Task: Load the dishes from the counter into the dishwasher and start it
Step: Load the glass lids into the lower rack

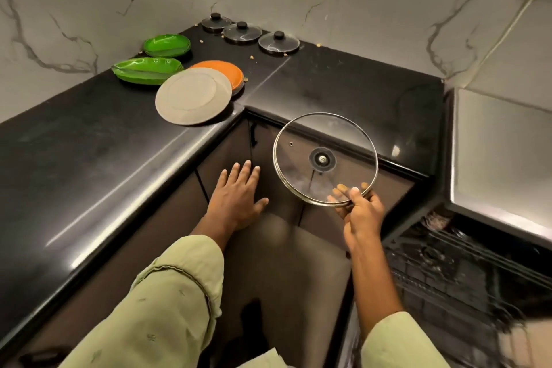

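Right grip [363, 212]: pinches the glass lid [325, 140] by its near rim (underside toward the camera), off the surface [89, 158], left of the dishwasher rack [448, 272].
Left grip [239, 194]: fingers straight, holding nothing, palm down.

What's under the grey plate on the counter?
An orange plate, only its far side showing; the grey plate overlaps it. The rest of it is covered.
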Available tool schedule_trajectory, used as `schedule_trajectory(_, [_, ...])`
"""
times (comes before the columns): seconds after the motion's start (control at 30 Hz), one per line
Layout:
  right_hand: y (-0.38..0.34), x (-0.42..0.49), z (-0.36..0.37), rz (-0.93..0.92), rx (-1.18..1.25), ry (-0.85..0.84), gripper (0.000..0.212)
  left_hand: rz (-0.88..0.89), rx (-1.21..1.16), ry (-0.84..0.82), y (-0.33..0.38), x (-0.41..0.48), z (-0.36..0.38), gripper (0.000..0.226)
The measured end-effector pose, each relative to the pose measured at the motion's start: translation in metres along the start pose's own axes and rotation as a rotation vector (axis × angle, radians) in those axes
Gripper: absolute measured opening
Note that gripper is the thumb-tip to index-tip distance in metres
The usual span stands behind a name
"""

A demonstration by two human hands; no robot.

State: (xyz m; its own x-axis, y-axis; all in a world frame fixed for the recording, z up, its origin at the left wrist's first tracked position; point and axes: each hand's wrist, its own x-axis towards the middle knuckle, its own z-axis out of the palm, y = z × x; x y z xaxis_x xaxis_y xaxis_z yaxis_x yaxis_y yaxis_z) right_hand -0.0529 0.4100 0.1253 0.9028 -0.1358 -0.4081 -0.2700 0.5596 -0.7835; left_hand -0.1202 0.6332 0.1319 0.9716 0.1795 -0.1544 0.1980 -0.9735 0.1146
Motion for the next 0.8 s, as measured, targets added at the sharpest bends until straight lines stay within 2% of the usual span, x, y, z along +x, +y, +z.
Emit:
schedule_trajectory(0.2, [-0.007,-0.074,-0.093,-0.013,-0.015,0.049,0.024,0.027,-0.005,-0.044,0.047,-0.104,0.03,0.079])
schedule_trajectory(0.6, [0.0,-0.2,-0.198,-0.026,-0.011,0.152,0.032,0.127,0.003,-0.003,0.075,-0.246,0.054,0.076])
schedule_trajectory(0.8, [0.013,-0.255,-0.254,-0.041,-0.06,0.22,0.017,0.144,-0.001,-0.156,0.084,-0.319,0.104,0.076])
